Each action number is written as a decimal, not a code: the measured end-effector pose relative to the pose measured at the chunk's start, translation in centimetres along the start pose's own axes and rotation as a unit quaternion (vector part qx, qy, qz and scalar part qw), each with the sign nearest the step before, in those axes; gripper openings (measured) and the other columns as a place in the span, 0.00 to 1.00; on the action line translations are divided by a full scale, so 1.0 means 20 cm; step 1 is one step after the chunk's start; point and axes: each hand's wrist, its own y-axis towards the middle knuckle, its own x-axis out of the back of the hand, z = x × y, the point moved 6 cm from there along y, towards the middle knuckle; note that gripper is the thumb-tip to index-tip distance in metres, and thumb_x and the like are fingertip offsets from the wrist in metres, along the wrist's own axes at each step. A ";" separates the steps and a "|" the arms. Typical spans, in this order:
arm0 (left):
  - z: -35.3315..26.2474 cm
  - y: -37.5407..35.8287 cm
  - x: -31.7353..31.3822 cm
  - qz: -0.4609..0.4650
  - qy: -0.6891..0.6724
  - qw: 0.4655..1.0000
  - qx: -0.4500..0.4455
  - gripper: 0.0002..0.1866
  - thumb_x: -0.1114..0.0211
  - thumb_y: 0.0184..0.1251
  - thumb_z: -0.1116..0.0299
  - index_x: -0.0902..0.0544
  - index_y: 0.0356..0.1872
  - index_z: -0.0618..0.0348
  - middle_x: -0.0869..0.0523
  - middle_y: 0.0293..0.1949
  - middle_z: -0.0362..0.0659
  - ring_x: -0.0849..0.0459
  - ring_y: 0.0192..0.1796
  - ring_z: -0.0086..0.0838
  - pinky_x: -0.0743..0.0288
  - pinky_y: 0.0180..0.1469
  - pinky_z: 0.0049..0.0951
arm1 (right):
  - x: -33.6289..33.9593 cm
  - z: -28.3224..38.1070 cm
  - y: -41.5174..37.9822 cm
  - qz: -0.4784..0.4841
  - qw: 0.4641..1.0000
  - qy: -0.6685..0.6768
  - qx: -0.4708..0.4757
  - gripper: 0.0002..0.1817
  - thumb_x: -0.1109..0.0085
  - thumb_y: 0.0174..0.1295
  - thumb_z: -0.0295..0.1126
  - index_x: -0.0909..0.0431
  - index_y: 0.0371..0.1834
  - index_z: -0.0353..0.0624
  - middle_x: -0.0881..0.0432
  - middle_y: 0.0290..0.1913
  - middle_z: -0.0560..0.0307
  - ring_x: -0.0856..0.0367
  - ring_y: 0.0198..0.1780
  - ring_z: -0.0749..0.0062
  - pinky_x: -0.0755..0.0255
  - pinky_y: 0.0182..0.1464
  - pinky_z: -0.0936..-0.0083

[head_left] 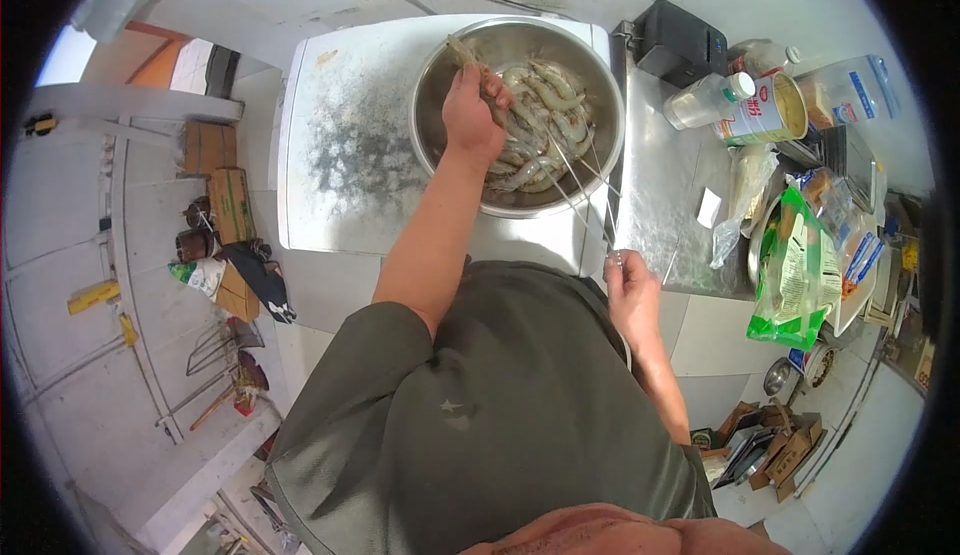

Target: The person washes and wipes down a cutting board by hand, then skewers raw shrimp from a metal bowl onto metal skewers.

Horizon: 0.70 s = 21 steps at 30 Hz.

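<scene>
A wide steel bowl (428, 140) holds a pile of raw grey shrimp (548, 105). Over its left side is my left hand (475, 115), its fingers closed around a shrimp (462, 52) that sticks out past the fingertips. Down at the right, near the front edge of the white surface (345, 85), my right hand (630, 300) pinches the ends of several thin metal skewers (575, 177). They fan out from my fingers, and their far ends reach over the shrimp in the bowl.
A steel counter (660, 185) on the right carries a black box (680, 43), a clear bottle (708, 102), a tin can (765, 110) and a green plastic bag (795, 275). Cardboard boxes (232, 205) stand low on the left. A wall rises behind the bowl.
</scene>
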 end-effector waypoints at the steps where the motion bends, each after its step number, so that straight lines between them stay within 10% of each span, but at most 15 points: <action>1: 0.01 0.00 0.00 -0.003 0.004 1.000 0.003 0.12 0.55 0.76 0.59 0.30 0.35 0.55 0.34 0.23 0.36 0.36 0.26 0.26 0.37 0.37 0.31 | -0.01 0.01 0.00 0.000 1.000 0.005 -0.001 0.07 0.44 0.64 0.31 0.24 0.37 0.36 0.22 0.22 0.45 0.23 0.20 0.61 0.30 0.27 0.69; 21: 0.00 0.00 0.03 -0.012 0.026 0.996 0.086 0.25 0.60 0.75 0.47 0.27 0.37 0.61 0.26 0.28 0.43 0.26 0.30 0.31 0.28 0.35 0.33 | -0.10 -0.17 0.04 0.097 0.958 0.263 -0.063 0.05 0.47 0.68 0.29 0.25 0.36 0.38 0.28 0.24 0.69 0.34 0.27 0.87 0.38 0.32 0.87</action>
